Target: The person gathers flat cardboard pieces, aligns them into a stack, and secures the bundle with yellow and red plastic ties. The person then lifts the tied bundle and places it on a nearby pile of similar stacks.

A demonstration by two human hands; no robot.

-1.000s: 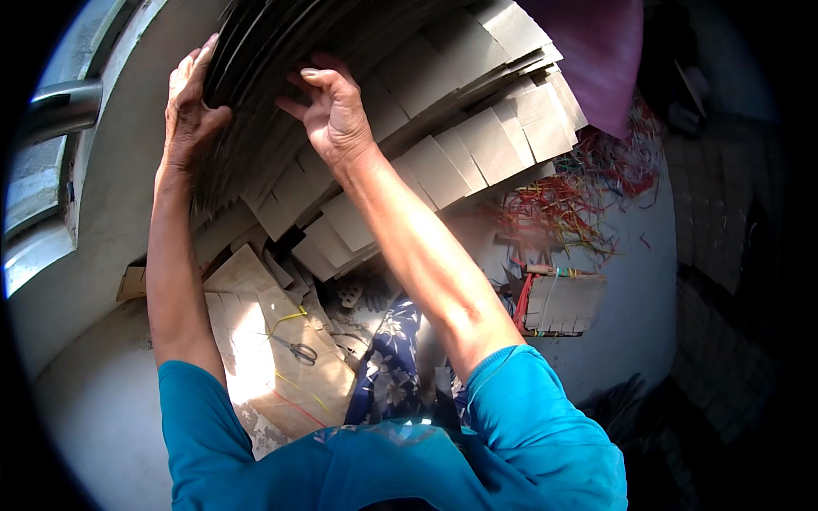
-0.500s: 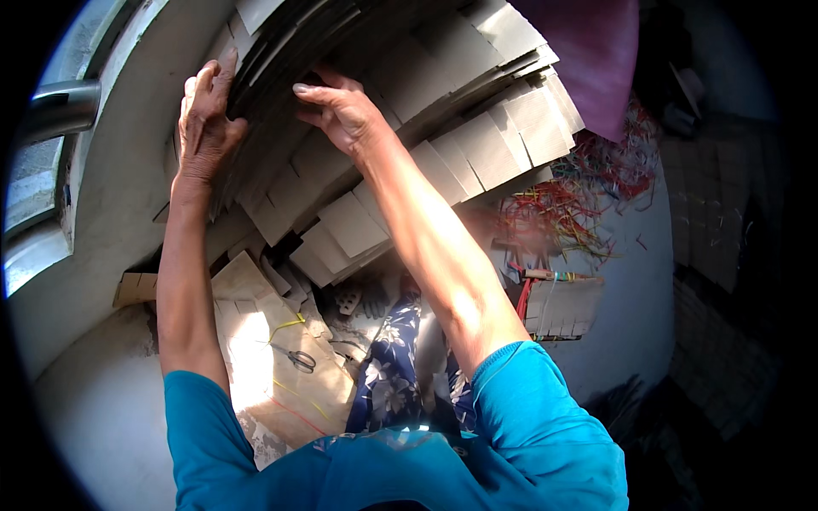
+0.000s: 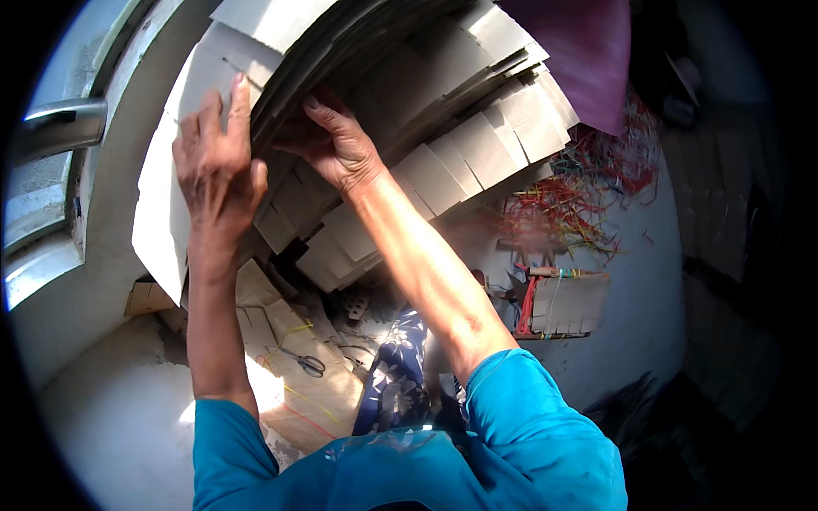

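Observation:
A thick bundle of grey-white cardboard sheets [image 3: 243, 51] stands tilted at the upper left, its edges fanned. Against its pale, sunlit face lies my left hand [image 3: 217, 166], fingers stretched upward and thumb apart, gripping the bundle from the left. My right hand [image 3: 336, 149] takes hold on the other, shaded side; its thumb shows, while the fingertips disappear among the dark sheet edges. Right beside it, more cardboard stacks [image 3: 452, 166] rise in uneven layers with notched edges.
A window with a metal handle [image 3: 64, 123] is at the left wall. Scissors [image 3: 307, 364] lie on a cardboard piece [image 3: 311, 396] below. Tangled red and yellow straps [image 3: 554, 213] cover the floor at right, near a tied cardboard bundle [image 3: 569, 305]. Pink cloth [image 3: 579, 68] hangs behind.
The cardboard bundle has tipped left and down, showing more of its pale face. My left hand has shifted right and down; my right hand has closed in on the sheets.

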